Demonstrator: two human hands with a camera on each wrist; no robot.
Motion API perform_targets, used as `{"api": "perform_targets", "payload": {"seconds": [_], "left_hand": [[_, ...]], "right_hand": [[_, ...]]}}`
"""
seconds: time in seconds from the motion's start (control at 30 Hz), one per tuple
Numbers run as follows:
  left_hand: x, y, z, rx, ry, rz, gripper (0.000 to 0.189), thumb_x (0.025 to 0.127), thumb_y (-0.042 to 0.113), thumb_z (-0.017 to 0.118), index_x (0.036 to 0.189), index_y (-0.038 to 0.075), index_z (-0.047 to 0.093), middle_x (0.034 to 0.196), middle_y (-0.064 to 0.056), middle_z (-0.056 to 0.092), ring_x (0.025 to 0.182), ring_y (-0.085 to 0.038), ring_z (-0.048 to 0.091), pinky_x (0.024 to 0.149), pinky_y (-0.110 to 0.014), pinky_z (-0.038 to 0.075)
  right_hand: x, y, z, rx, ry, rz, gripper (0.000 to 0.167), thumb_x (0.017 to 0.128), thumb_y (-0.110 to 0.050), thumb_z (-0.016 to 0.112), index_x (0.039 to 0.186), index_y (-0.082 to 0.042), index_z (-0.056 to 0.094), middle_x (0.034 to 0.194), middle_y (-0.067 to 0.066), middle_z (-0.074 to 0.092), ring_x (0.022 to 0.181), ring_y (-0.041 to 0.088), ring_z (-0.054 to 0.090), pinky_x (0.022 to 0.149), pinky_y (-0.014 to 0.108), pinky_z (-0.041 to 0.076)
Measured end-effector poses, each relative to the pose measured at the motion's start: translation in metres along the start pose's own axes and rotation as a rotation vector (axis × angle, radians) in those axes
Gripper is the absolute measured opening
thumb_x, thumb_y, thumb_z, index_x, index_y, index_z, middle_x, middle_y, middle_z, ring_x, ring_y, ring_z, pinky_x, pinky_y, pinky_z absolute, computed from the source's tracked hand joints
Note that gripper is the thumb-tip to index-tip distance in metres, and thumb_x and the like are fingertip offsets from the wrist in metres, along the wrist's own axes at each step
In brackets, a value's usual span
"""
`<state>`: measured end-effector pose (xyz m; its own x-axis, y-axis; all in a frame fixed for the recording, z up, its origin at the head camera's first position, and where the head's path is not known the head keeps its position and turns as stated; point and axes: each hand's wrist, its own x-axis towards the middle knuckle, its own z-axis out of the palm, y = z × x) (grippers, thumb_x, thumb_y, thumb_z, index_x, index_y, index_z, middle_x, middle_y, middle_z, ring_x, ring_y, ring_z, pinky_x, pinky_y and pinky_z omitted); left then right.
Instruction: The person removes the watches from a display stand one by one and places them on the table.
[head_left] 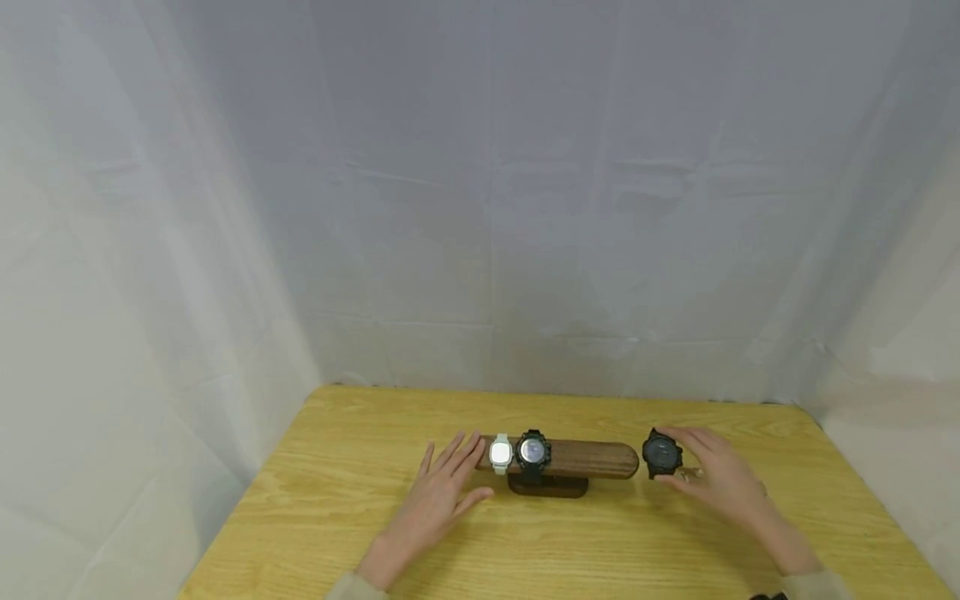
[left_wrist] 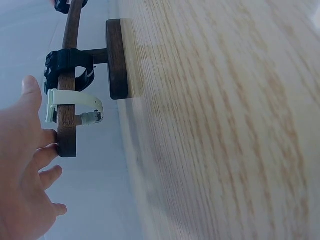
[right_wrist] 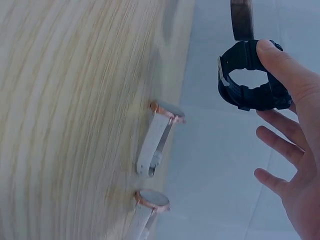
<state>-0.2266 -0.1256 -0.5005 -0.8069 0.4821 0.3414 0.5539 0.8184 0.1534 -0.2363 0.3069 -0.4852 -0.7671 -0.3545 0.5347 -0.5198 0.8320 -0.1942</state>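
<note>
Two watches [head_left: 501, 453] [head_left: 533, 451] share a stand [head_left: 596, 458], its right end bare. Right hand [head_left: 718, 477] pinches another watch [head_left: 662, 453]; left hand [head_left: 441, 493] spread.

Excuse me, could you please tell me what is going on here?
A person's right hand has a black watch in its grip, just beyond the bare end of a wooden stand. The left hand is at the opposite end, beside a mounted white watch, with a second black watch next along. Two more watches are on the table.
</note>
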Motion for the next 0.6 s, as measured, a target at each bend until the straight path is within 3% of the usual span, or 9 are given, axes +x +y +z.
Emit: {"api": "perform_targets", "payload": {"seconds": [0.2,0.6], "left_hand": [[0.000,0.000,0.001,0.007,0.005,0.003,0.069,0.103,0.050,0.048,0.155,0.006,0.038,0.163,-0.008,0.029,0.152,-0.029,0.025,0.122,-0.061,0.014],[0.000,0.000,0.001,0.000,0.029,0.023,0.069,0.102,0.051,0.048,0.153,0.004,0.041,0.161,-0.012,0.035,0.150,-0.032,0.029,0.120,-0.064,0.018]], "right_hand": [[-0.008,0.012,-0.013,-0.014,0.025,-0.003,0.074,0.068,-0.026,0.094,0.132,-0.008,0.063,0.121,0.015,0.068,0.107,0.041,0.063,0.086,0.064,0.053],[-0.030,0.047,-0.035,-0.053,0.026,0.091,0.075,0.067,-0.028,0.094,0.131,-0.005,0.063,0.119,0.023,0.067,0.105,0.047,0.061,0.079,0.067,0.051]]}}
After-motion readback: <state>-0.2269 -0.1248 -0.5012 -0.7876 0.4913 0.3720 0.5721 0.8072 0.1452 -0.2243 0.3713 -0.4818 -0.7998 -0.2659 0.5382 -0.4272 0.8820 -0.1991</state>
